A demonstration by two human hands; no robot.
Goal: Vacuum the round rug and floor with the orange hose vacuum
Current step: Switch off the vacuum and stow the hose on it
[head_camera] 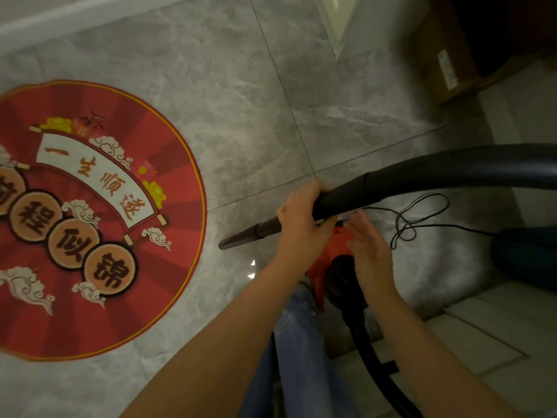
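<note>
We looked down on a grey marbled tile floor (247, 95) with the round rug (168, 122) lying at the left, part of it cut off by the picture's edge. The rug was red with a thin gold border. On its cream scroll banner we could read the characters 一生顺遂, and on a row of round orange medallions below it 程似锦, with a further character cut off at the edge. Gold ingots and white clouds were printed round the writing.

Our left hand (301, 224) was curled round the black vacuum tube (346, 197), gripping it just where the wide hose section met the narrower pipe. The tapered nozzle (241, 238) pointed left and down over bare tile, near the rug's right edge but apart from it. The wide black hose (467, 167) arched off toward the right edge.

Our right hand (369, 251) was blurred, its fingers straight and spread, holding nothing, above the orange vacuum body (319, 273); whether it touched the body we could not tell. A thin black cord (422, 218) lay looped on the floor to the right. Blue jeans (298, 342) showed below the forearms. A cardboard box (446, 64) with a white label, too blurred to read, stood at the upper right.
</note>
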